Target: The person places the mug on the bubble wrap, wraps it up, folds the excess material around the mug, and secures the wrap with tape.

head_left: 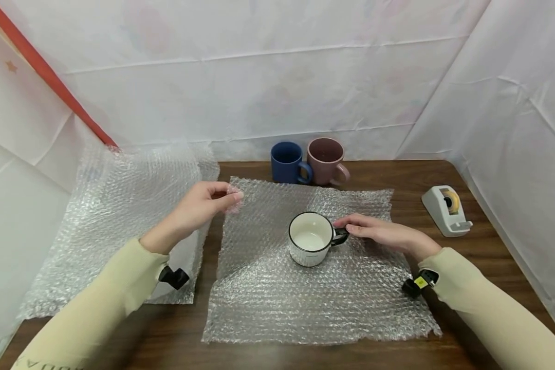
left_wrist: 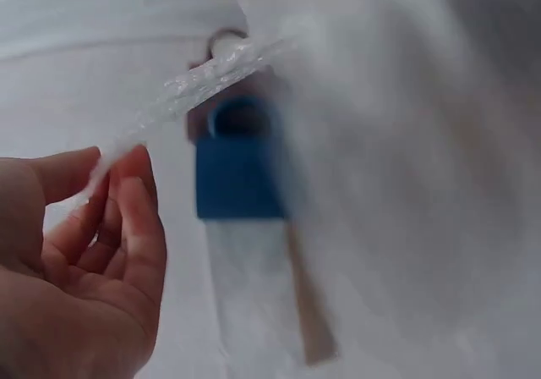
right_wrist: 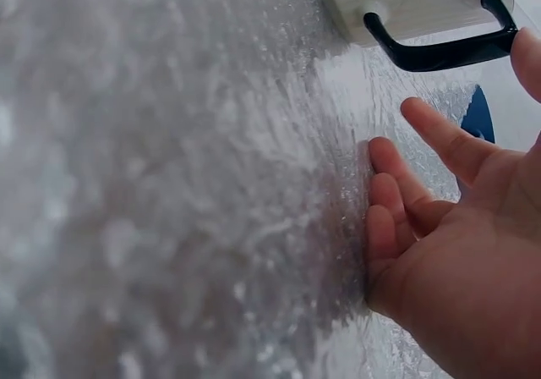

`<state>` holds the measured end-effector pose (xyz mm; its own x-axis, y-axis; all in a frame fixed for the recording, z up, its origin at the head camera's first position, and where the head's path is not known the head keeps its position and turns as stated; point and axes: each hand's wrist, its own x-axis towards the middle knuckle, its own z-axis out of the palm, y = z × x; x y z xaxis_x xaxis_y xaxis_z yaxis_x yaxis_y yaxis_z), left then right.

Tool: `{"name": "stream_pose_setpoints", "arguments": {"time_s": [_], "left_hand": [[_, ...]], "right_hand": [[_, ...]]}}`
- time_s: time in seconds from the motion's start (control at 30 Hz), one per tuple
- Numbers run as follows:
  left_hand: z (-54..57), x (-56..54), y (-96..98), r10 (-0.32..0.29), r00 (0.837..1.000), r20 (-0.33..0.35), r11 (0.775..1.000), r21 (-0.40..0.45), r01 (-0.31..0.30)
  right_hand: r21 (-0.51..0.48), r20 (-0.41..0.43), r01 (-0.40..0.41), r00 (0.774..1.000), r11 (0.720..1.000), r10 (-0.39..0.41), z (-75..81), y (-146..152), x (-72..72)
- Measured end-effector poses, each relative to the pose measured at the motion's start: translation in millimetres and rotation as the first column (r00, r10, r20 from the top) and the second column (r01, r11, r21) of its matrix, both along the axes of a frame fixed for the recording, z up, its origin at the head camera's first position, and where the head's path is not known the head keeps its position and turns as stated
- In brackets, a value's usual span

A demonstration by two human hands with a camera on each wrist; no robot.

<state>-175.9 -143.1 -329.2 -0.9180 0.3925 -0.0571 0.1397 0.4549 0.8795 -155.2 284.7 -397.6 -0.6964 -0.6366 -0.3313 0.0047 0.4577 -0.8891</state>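
We see the white mug [head_left: 310,239] upright on the bubble wrap sheet [head_left: 314,303], over the tabletop [head_left: 407,180]. The head view shows us its inside; the right wrist view shows the right hand [head_left: 383,231] with fingers loosely spread near the black handle [right_wrist: 444,56]; we cannot tell whether the thumb touches it. The left hand [head_left: 196,206] pinches the sheet's edge between thumb and fingers.

Seen from my end: bubble wrap [head_left: 305,308], clear plastic, glossy, rough with bumps. White mug [head_left: 307,255] smooth, glossy, enamel-like; its handle [right_wrist: 448,55] slick black. I'd call the blue mug [head_left: 284,169] matt. Counter [head_left: 374,354]: wood-grained, low sheen. Tape dispenser [head_left: 441,216]: smooth plastic. Sleeve [head_left: 490,313]: matt cloth.
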Motion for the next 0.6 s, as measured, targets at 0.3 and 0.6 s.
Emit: {"name": "stream_pose_setpoints", "arguments": {"time_s": [0.3,0.6], "left_hand": [[11.1,20.9,41.3,-0.143,0.986,-0.082,0.967,0.200,0.157],[-0.3,26.2,82.3,-0.359,0.932,-0.055,0.890,0.280,0.359]], "right_hand": [[0.000,0.017,0.000,1.000,1.000,0.000,0.6,-2.0,-4.7],[0.010,-0.003,-0.019,1.000,1.000,0.019,-1.2,0.7,-4.5]]}}
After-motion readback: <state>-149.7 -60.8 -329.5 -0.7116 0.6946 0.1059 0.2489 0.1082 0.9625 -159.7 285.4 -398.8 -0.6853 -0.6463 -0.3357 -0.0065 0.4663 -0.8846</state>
